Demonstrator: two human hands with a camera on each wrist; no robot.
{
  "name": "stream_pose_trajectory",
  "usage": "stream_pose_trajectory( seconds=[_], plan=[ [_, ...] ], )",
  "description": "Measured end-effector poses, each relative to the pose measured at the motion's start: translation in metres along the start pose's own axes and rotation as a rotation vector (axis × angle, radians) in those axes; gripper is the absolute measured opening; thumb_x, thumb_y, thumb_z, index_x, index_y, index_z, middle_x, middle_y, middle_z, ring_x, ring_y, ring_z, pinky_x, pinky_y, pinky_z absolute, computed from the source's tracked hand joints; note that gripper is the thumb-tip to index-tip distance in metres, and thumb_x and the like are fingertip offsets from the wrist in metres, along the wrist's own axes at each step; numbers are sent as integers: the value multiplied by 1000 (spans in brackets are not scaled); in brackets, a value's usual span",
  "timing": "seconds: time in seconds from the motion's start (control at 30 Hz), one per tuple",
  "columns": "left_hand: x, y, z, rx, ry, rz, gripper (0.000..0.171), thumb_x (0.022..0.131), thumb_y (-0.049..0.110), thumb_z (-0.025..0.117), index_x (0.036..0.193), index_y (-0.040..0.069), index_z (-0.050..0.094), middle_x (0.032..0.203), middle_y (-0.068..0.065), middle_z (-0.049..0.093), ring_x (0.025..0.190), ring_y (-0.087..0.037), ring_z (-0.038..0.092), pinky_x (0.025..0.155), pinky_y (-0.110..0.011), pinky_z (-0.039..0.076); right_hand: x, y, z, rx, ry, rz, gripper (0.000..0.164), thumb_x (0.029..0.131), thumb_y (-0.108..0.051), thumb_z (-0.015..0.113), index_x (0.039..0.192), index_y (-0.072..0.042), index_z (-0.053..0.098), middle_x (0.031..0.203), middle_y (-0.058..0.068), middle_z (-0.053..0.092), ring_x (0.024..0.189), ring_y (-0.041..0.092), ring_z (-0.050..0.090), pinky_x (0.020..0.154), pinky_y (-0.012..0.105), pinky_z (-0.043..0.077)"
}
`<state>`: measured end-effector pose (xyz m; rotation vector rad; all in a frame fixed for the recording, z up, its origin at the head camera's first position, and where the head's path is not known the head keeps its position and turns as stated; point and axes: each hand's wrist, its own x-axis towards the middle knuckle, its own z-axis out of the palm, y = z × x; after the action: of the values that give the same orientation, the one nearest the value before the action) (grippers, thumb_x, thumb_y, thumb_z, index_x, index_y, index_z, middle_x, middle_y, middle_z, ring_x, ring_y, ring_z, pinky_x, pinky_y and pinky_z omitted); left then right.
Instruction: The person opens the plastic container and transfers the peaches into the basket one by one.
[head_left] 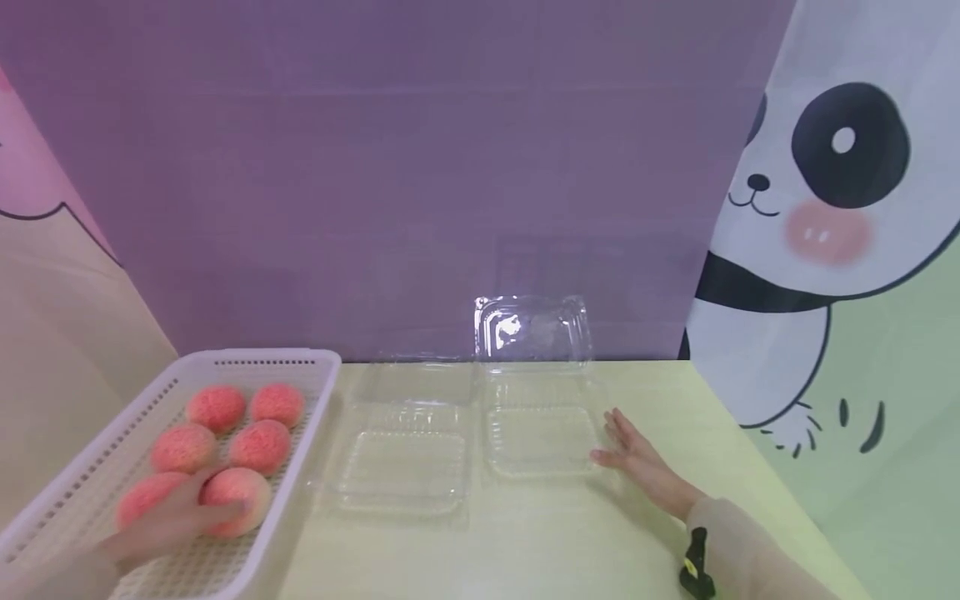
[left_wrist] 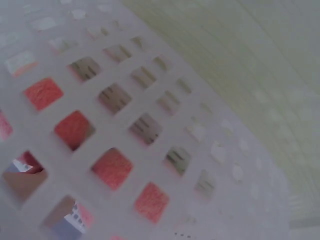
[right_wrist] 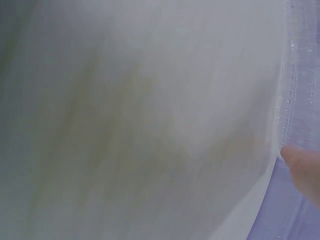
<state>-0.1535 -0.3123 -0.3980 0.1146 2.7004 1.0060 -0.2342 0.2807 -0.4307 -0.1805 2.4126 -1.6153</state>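
In the head view my left hand (head_left: pixel 168 515) reaches into a white perforated basket (head_left: pixel 330 392), with thumb and fingers around a pink and cream peach (head_left: pixel 247 492) at the front right. Several more red-pink peaches (head_left: pixel 258 447) lie behind and beside it. Through the basket's holes, the left wrist view catches patches of red peach (left_wrist: pixel 114 168). My right hand (head_left: pixel 645 467), fingers extended, is beside the right edge of a clear plastic clamshell box (head_left: pixel 540 446) whose lid stands raised. In the right wrist view a fingertip (right_wrist: pixel 300 162) is right at the box's rim.
A second clear clamshell box (head_left: pixel 405 467) lies opened flat between the basket and the first box. All stand on a pale yellow table (head_left: pixel 525 542). A purple cloth (head_left: pixel 450 183) hangs behind, and a panda-printed cloth (head_left: pixel 840 333) at the right.
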Motion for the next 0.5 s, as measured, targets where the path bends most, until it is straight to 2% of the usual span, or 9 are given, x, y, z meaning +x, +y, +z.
stream_pose_trajectory(
  seconds=[0.13,0.23,0.27,0.33,0.43,0.5],
  plan=[
    [-1,1,0,108,89,73,72,91,41,52,142,1,21,135,-21,37,101,7,38,73,-15,42,1,0,0,12,9,6,94,87,-26,59,145,-9,-13,154,13,-4,140,35,1,110,57,5],
    [-2,2,1,127,124,107,64,90,37,55,136,-1,31,129,-22,44,98,9,40,73,-16,43,1,1,0,24,8,11,94,87,-25,59,145,-8,-13,154,14,-4,140,35,0,110,56,4],
    [-3,4,1,132,134,120,64,89,36,56,136,0,32,130,-22,44,96,13,38,73,-16,43,1,1,0,24,9,15,94,87,-25,59,145,-8,-12,154,13,-4,140,34,0,110,57,4],
    [-3,8,0,142,163,185,63,88,31,59,135,-2,34,129,-24,45,97,13,41,73,-15,44,0,2,0,11,8,21,94,87,-26,59,146,-9,-12,154,13,-4,140,34,0,109,57,4],
    [-3,22,-4,182,214,305,59,86,24,63,133,-2,38,128,-25,46,102,-5,54,74,-18,47,-1,1,-1,-14,21,23,94,86,-28,60,146,-8,-10,154,14,-4,140,36,0,109,58,5],
    [-4,35,-8,228,260,376,57,85,21,64,131,-2,41,127,-24,48,105,-23,57,77,-27,50,-2,0,-1,-43,35,28,94,86,-29,61,146,-7,-9,153,15,-4,139,39,0,108,59,5]
  ],
)
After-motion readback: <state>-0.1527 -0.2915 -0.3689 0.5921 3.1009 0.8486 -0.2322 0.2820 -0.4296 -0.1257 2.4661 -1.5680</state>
